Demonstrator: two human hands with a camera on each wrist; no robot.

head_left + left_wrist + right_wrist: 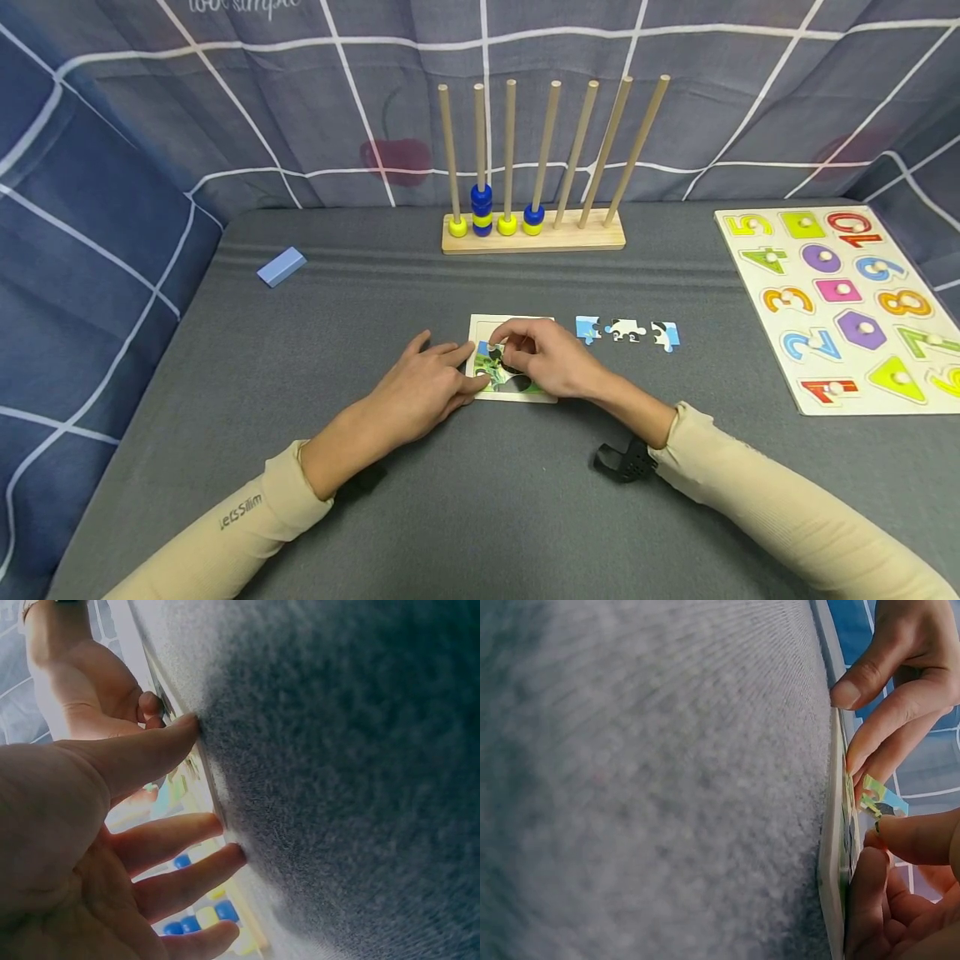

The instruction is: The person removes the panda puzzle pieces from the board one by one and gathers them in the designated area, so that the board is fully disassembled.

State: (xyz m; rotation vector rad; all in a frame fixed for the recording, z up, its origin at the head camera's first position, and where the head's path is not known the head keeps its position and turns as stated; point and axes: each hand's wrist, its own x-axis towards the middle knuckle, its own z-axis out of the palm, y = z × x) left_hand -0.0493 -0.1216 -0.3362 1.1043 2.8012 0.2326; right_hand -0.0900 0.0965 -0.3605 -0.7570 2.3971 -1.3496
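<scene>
Head view: on the grey worktop (487,508), at six o'clock from the peg rack (534,242), lies a pale-rimmed puzzle board (517,398) with a partly green picture. Three loose pieces (626,330) sit near its three-o'clock edge; worktop stretches toward six. The left hand (420,387), fingers spread, touches the nine-o'clock rim; the right hand (551,358) pinches a green-and-blue piece (885,798).

The right hand (551,358) hides the right part of the jigsaw tray (525,398) and partly covers the jigsaw piece (889,802) it pinches. The head view's edges crop the number puzzle board (798,277) and curtain lettering (243,5). Beads (225,910) behind the left hand (90,840) are blurred.
</scene>
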